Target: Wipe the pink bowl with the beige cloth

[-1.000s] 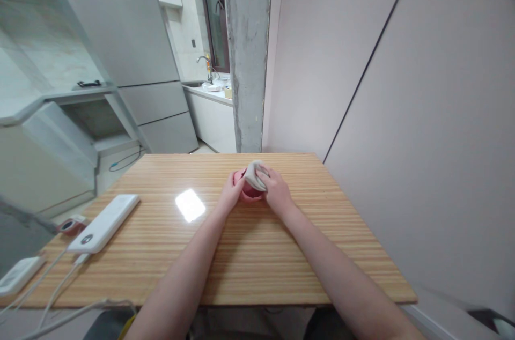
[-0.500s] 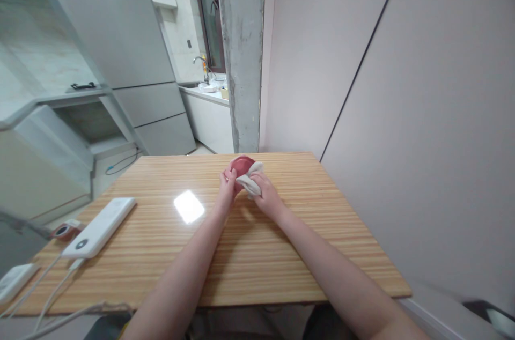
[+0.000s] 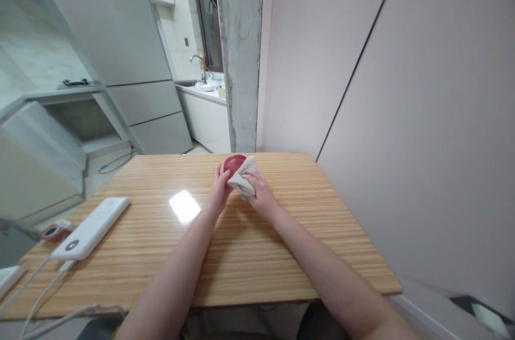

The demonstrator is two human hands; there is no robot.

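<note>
A small red bowl [image 3: 233,162] is held tilted above the far middle of the wooden table [image 3: 257,254]. My left hand [image 3: 220,190] grips the bowl at its left side. Pressed against the bowl's right side is a crumpled white cloth [image 3: 243,180], which my right hand [image 3: 259,195] clutches. Both forearms reach in from the near edge of the table.
A white power bank [image 3: 90,226] with cables lies at the table's left, beside a small red-rimmed device [image 3: 52,231]. A concrete pillar [image 3: 239,50] and a wall stand just behind the table. A fridge [image 3: 116,39] and a kitchen counter are further back left.
The bowl was resting low on the table under the cloth; now it is lifted and tilted so its red face shows, with the cloth shifted to its right side.
</note>
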